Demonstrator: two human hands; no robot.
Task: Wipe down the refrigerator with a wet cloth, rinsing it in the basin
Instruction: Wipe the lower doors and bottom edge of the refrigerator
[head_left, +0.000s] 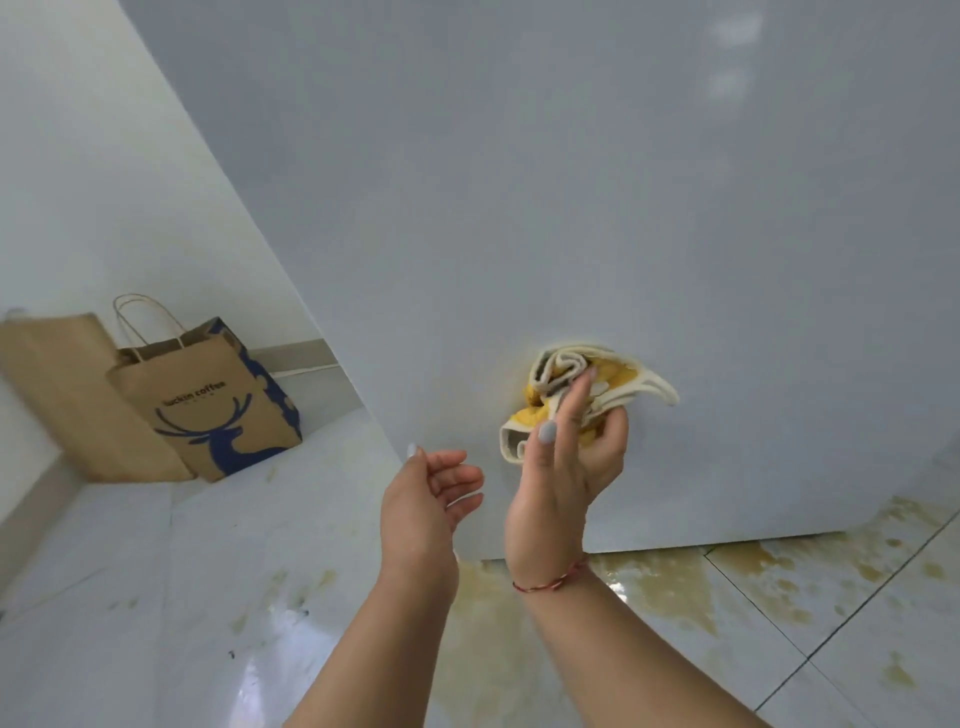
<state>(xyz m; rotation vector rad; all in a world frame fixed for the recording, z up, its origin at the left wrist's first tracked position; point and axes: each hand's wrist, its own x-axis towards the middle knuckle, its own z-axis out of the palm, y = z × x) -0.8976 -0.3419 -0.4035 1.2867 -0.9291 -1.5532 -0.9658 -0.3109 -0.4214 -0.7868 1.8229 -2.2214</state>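
Observation:
The refrigerator (571, 182) fills the upper middle and right of the head view as a smooth pale grey panel reaching down to the floor. My right hand (566, 467) grips a bunched cream cloth (582, 374) stained yellow and holds it against the panel's lower part. My left hand (431, 493) hovers just left of it, fingers loosely curled, holding nothing and apart from the cloth. The basin is out of sight.
Two brown paper bags stand against the wall at the left, a plain one (57, 384) and one with a blue deer print (218, 400). The glossy white floor tiles (156, 597) carry yellowish wet stains (675, 587) below the refrigerator's bottom edge.

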